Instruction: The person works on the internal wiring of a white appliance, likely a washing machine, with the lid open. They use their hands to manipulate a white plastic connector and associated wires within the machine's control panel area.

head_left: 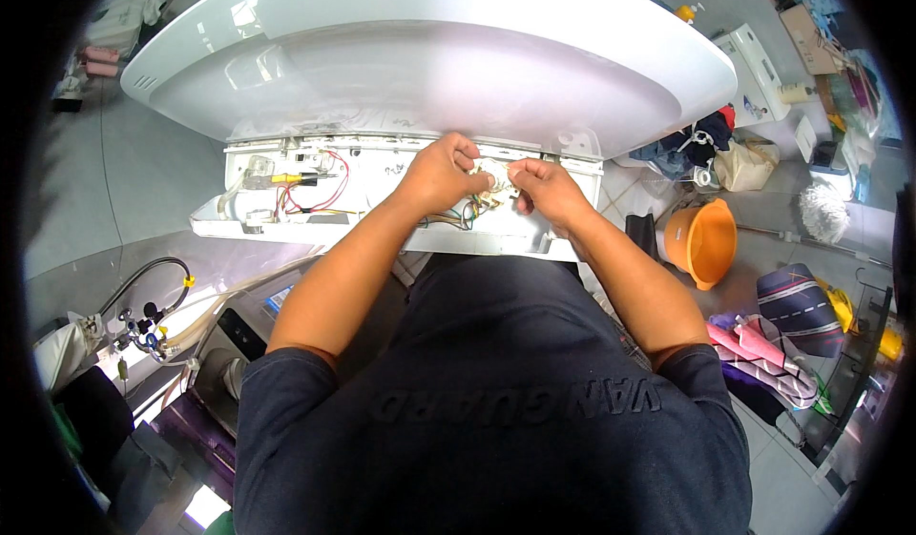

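Observation:
Both my hands are at a small whitish part with wires [495, 181], inside a long, shallow white appliance housing [372, 180]. My left hand [442, 174] pinches it from the left with thumb and fingers. From the right, the bent fingers of my right hand [548, 192] close on its edge. Several thin coloured wires [466, 216] run out just below the part. Further left in the housing lie a red wire loop [336, 180], a yellow and black connector [296, 179] and a clear plastic piece [258, 171]. My fingers hide some of the part.
A big curved white cover [382, 68] rises beyond the housing. To the right stand an orange tub [701, 242], a cloth bag [746, 165] and a pile of dark clothes [682, 149]. Hoses with valves [148, 330] are at the left. Pink fabric [759, 344] lies lower right.

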